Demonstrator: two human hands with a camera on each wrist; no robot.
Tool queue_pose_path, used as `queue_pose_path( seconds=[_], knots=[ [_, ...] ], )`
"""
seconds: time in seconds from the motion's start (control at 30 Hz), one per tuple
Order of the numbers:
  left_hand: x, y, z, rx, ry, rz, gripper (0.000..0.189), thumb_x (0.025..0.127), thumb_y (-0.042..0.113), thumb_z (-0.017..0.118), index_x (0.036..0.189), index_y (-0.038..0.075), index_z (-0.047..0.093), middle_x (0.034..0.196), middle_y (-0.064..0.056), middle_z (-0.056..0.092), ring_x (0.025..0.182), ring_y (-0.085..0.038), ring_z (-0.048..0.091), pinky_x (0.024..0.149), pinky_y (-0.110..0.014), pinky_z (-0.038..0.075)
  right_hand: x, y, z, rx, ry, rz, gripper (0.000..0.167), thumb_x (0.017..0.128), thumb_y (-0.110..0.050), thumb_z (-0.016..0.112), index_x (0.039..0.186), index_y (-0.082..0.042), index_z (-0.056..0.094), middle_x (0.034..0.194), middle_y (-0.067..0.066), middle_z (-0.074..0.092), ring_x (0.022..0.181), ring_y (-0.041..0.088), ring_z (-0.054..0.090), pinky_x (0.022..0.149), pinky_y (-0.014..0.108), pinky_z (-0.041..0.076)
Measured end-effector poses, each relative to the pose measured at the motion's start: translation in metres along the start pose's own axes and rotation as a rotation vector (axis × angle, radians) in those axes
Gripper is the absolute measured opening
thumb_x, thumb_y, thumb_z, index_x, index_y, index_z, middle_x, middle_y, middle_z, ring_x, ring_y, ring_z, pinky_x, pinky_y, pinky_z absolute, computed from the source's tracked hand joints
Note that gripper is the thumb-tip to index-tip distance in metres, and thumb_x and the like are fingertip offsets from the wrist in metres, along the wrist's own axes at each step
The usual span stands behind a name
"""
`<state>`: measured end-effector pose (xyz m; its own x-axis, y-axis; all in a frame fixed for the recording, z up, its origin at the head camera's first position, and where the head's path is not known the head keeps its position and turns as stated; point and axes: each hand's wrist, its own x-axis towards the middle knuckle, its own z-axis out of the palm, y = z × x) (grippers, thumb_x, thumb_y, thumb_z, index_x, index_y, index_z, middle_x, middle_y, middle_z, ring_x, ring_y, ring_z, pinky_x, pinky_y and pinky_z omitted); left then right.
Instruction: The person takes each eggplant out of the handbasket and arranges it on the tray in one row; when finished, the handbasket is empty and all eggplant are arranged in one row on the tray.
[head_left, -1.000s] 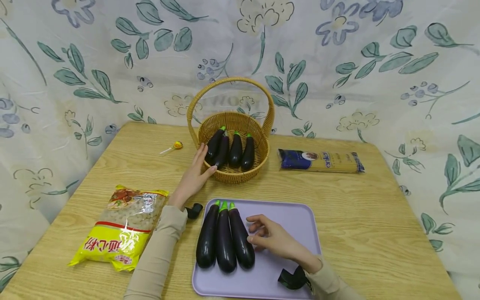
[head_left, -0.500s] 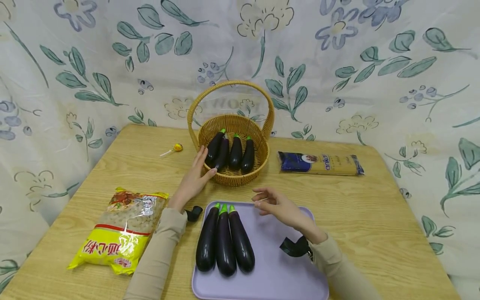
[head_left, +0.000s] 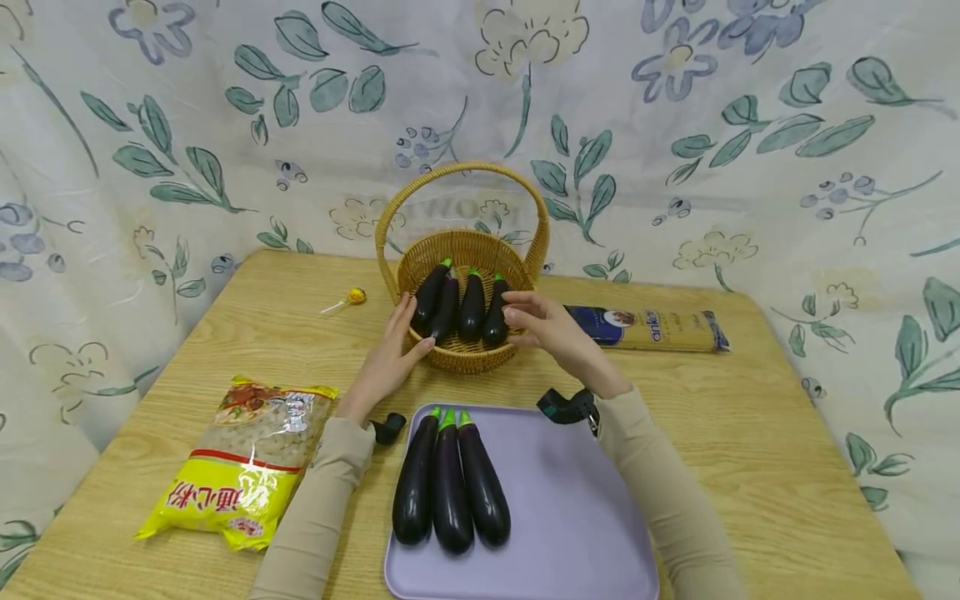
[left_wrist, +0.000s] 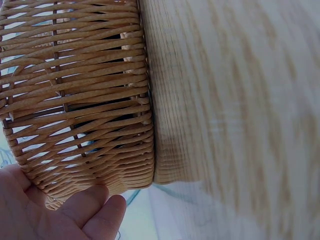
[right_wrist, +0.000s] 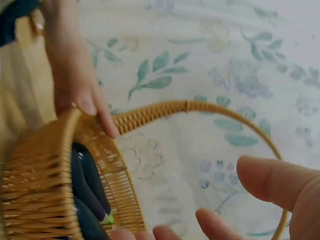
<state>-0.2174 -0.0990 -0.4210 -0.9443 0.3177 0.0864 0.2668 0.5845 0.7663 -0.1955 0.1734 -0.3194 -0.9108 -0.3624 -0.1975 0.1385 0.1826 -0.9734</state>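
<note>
A woven basket [head_left: 467, 360] with a tall handle stands at the back of the table. Several small dark eggplants [head_left: 471, 307] with green stem ends lie inside it. My left hand [head_left: 386, 358] rests against the basket's left front rim, fingers and thumb stretched along it; the left wrist view has its fingers [left_wrist: 102, 215] against the weave. Over the basket's right front rim my right hand [head_left: 551, 333] reaches with parted, loosely bent fingers, close to the rightmost eggplant. No object shows between those fingers in the right wrist view. Three long eggplants [head_left: 450, 483] lie side by side on a lilac tray [head_left: 570, 517].
A yellow pasta bag [head_left: 240, 467] lies left of the left forearm. A long spaghetti pack [head_left: 660, 329] lies behind the right hand, partly covered by it. A lollipop [head_left: 354, 297] sits left of the basket. A floral curtain [head_left: 300, 167] hangs behind the table.
My right hand has moved away from the long eggplants on the tray, forward and up to the basket's right front rim. My left hand has stayed at the basket.
</note>
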Motion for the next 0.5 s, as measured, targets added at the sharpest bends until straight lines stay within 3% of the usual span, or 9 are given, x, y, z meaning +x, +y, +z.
queue_pose_path(
  seconds=[0.27,0.5],
  knots=[
    [0.0,0.001,0.0,0.012,-0.007,-0.002,0.079,0.1,0.049,0.046,0.158,0.02,0.002,0.165,-0.002,-0.006,0.15,-0.037,0.011,0.113,-0.064,0.024,0.041,-0.011,-0.007,-0.002,0.132,0.097,0.051,0.103,-0.031,0.046,0.149,-0.012,0.032,0.153,0.011,0.031,0.146,0.031,0.028,0.116,0.047,0.031],
    [0.0,0.002,-0.001,0.018,0.007,0.004,0.078,0.1,0.045,0.048,0.158,0.017,0.004,0.165,-0.005,-0.004,0.149,-0.038,0.015,0.112,-0.063,0.026,0.063,-0.017,-0.005,0.031,0.167,0.127,0.051,0.103,-0.034,0.046,0.149,-0.014,0.036,0.156,0.008,0.031,0.147,0.034,0.024,0.117,0.049,0.029]
  ],
)
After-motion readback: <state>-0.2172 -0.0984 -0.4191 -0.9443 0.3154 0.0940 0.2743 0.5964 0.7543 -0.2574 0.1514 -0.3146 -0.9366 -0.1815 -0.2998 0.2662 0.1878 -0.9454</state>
